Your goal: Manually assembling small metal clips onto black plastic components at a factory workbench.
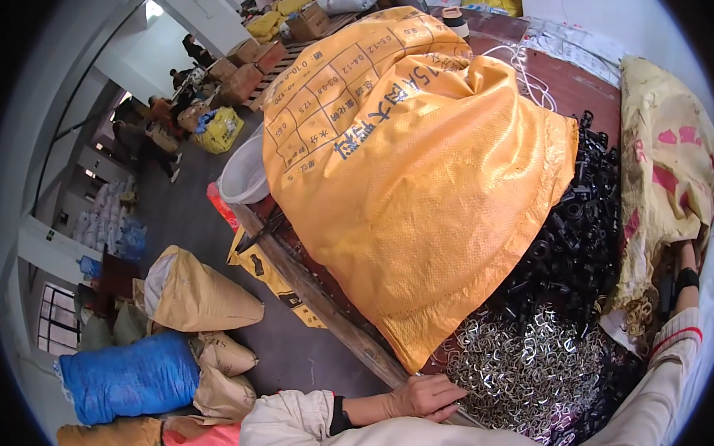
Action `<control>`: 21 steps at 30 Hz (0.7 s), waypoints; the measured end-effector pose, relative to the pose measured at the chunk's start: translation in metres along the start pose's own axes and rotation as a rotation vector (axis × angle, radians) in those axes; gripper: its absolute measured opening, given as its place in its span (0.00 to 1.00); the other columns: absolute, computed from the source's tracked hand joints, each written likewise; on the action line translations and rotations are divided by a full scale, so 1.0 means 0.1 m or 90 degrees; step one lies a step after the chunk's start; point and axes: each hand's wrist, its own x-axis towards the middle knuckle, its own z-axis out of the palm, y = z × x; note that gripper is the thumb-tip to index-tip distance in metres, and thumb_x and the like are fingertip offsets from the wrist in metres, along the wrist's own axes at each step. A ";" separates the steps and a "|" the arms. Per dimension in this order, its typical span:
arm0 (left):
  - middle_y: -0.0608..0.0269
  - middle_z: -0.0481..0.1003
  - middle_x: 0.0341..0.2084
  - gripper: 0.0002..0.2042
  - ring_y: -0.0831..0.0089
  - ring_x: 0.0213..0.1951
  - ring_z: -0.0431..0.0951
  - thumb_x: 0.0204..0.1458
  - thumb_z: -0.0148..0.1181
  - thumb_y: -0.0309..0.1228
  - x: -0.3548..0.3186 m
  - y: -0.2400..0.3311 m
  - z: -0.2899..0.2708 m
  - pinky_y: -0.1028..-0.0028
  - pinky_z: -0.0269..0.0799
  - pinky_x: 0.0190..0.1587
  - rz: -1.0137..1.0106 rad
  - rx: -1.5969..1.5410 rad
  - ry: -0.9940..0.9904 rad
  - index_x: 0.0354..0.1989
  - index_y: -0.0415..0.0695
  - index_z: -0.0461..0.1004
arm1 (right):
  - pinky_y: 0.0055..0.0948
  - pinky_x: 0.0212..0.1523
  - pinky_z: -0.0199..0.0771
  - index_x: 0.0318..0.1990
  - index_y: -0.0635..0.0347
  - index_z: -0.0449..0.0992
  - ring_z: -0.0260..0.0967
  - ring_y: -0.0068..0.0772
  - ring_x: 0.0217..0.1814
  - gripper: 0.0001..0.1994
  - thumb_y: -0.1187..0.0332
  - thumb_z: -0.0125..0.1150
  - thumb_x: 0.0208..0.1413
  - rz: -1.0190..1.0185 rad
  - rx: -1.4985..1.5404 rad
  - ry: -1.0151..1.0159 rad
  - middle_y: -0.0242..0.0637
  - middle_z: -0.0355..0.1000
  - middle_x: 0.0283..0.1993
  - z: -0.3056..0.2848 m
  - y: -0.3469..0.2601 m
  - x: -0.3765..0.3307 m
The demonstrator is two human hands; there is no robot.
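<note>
My left hand [427, 397] lies on the near edge of the table, fingers stretched toward a pile of small silvery metal hooks or rings [523, 375]; nothing shows in it. Far to the right, my right hand [686, 256] reaches to the side of a worn pale-yellow woven sack [661, 162] with red patches. Its fingers are hidden there, so I cannot see what they touch. Behind the metal pile spreads a heap of small black parts [576, 229]. A big orange woven sack [427, 180] with dark print slumps across the table's middle.
A wooden rail [320, 296] edges the table, with a white tub [246, 174] beside it. On the floor at left lie a blue sack [133, 379] and several tan sacks [201, 293]. Cartons [243, 84] and people stand farther off. A white wall bounds the right.
</note>
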 end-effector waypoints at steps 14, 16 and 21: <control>0.58 0.70 0.20 0.10 0.65 0.21 0.70 0.34 0.57 0.26 -0.04 0.05 -0.01 0.72 0.67 0.23 0.042 0.027 0.034 0.28 0.39 0.70 | 0.29 0.30 0.61 0.24 0.58 0.71 0.60 0.26 0.28 0.03 0.76 0.50 0.40 0.168 0.015 -0.038 0.28 0.65 0.23 -0.22 0.43 -0.61; 0.57 0.70 0.20 0.10 0.64 0.21 0.70 0.34 0.57 0.26 -0.02 0.07 -0.03 0.71 0.67 0.23 0.027 0.059 0.037 0.28 0.39 0.70 | 0.26 0.29 0.64 0.25 0.61 0.72 0.63 0.28 0.24 0.04 0.75 0.52 0.39 -0.096 -0.174 -0.165 0.35 0.68 0.23 -0.25 0.01 -0.71; 0.57 0.69 0.18 0.10 0.63 0.20 0.69 0.34 0.57 0.23 0.05 0.05 0.05 0.71 0.66 0.23 0.050 0.033 0.031 0.28 0.38 0.69 | 0.31 0.29 0.66 0.23 0.62 0.73 0.64 0.37 0.23 0.10 0.64 0.54 0.36 0.041 -0.557 -0.340 0.40 0.70 0.21 -0.15 -0.60 -0.76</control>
